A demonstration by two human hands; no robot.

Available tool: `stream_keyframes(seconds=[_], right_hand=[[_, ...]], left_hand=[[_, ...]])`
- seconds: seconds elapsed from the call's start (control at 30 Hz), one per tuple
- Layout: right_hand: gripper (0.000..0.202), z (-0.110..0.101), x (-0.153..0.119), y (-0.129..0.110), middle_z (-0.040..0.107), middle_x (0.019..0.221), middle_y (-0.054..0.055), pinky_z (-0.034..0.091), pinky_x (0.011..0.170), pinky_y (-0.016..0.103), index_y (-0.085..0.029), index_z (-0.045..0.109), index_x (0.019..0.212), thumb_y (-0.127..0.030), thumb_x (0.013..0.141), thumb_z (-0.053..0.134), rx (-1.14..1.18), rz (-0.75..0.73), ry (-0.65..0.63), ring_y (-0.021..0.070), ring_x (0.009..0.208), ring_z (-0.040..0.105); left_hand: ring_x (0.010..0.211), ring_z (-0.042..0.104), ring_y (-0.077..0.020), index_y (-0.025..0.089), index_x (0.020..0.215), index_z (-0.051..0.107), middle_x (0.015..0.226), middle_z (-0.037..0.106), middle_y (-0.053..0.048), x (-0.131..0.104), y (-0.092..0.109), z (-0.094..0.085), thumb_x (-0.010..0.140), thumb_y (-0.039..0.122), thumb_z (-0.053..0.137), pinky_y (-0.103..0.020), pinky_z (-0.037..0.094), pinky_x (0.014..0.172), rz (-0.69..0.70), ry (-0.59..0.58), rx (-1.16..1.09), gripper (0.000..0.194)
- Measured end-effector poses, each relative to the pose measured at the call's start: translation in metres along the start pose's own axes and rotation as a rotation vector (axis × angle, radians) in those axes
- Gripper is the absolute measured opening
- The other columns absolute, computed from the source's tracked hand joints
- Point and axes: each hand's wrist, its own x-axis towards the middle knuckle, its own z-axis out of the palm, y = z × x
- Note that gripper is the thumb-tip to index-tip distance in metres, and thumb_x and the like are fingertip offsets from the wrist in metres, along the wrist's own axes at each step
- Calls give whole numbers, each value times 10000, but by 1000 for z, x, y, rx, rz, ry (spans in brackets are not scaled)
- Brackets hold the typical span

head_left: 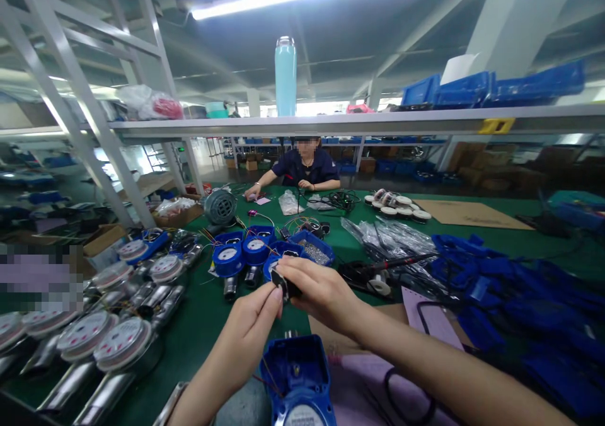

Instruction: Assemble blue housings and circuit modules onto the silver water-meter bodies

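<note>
A small black part with a pale edge [278, 281] is held up between my two hands; its exact kind is hard to make out behind the fingers. My left hand [250, 322] pinches its near side with thumb and fingertips. From the right, my right hand [326, 290] wraps its fingers over the top of the same part. Below them, close to me, an open blue housing [302, 366] with thin wires inside and a round dial at its near end lies apart from both hands. Just past my fingertips stand blue meter housings [227, 256] with round white dials and metal necks.
Round metal-necked units [123, 344] crowd the left. A blue tray of small screws [316, 249] sits beyond my hands. Plastic bags [397, 237] and blue parts [491, 287] cover the right. A co-worker [307, 167] sits opposite, under a shelf [331, 120] bearing a bottle [285, 76].
</note>
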Motion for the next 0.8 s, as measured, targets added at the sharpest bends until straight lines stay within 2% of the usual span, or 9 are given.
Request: stream_keyframes(seconds=[0.07, 0.17, 0.23, 0.27, 0.33, 0.4, 0.53, 0.67, 0.8], right_hand=[[392, 1, -2, 11, 579, 1134, 126, 521, 894, 371, -154, 526, 1133, -103, 751, 601, 116, 206, 77, 227, 1078, 564], [355, 2, -3, 27, 582, 989, 64, 553, 757, 344, -207, 527, 1005, -189, 684, 677, 398, 581, 290, 203, 892, 613], [360, 6, -4, 33, 600, 924, 37, 554, 711, 320, -221, 495, 971, -261, 674, 695, 635, 733, 385, 187, 817, 629], [371, 10, -5, 34, 612, 920, 32, 551, 719, 320, -223, 494, 968, -280, 668, 704, 703, 756, 386, 187, 821, 632], [379, 19, -6, 32, 628, 951, 31, 529, 779, 346, -221, 533, 971, -278, 651, 729, 646, 726, 290, 201, 886, 619], [385, 26, -7, 30, 636, 987, 42, 494, 835, 387, -214, 577, 986, -252, 643, 749, 443, 621, 154, 220, 943, 591], [467, 25, -8, 48, 627, 1126, 64, 442, 936, 384, -208, 580, 1113, -323, 692, 746, 197, 452, -101, 220, 1073, 547], [293, 15, -12, 101, 608, 1205, 59, 442, 945, 291, -195, 562, 1189, -278, 922, 470, -31, 760, -341, 160, 1105, 559], [196, 26, -21, 148, 626, 1105, 90, 465, 915, 413, -142, 614, 1039, -246, 914, 503, -230, 974, -530, 200, 1022, 589]], left_hand=[[538, 390, -104, 163, 701, 586, 567, 451, 23, 1, -4, -11, 856, 426, 477, -221, 315, 509, 4, 71, -175, 324], [671, 534, -140, 162, 894, 674, 706, 605, -29, 10, -20, -23, 809, 517, 499, -235, 447, 617, 45, 312, -623, 404], [798, 598, -175, 163, 950, 674, 845, 666, -59, 20, -34, -18, 754, 460, 610, -271, 494, 720, -31, 407, -801, 361], [819, 618, -188, 153, 982, 667, 882, 678, -73, 26, -41, -12, 721, 386, 677, -283, 505, 736, -127, 367, -811, 350], [838, 645, -214, 130, 1046, 643, 943, 686, -106, 37, -53, 6, 695, 297, 728, -306, 522, 734, -272, 196, -830, 398], [821, 657, -214, 119, 1056, 633, 956, 689, -117, 46, -61, 22, 700, 285, 732, -292, 535, 701, -278, 76, -885, 405], [738, 669, -171, 112, 980, 649, 886, 709, -89, 58, -77, 31, 703, 231, 733, -251, 553, 672, -312, 69, -945, 313], [851, 676, -185, 113, 913, 667, 931, 717, -82, 61, -102, 25, 728, 190, 700, -296, 560, 805, -379, 161, -1066, 203], [902, 675, -196, 134, 917, 674, 935, 724, -74, 54, -124, 28, 737, 188, 693, -297, 551, 847, -444, 175, -1178, 188]])
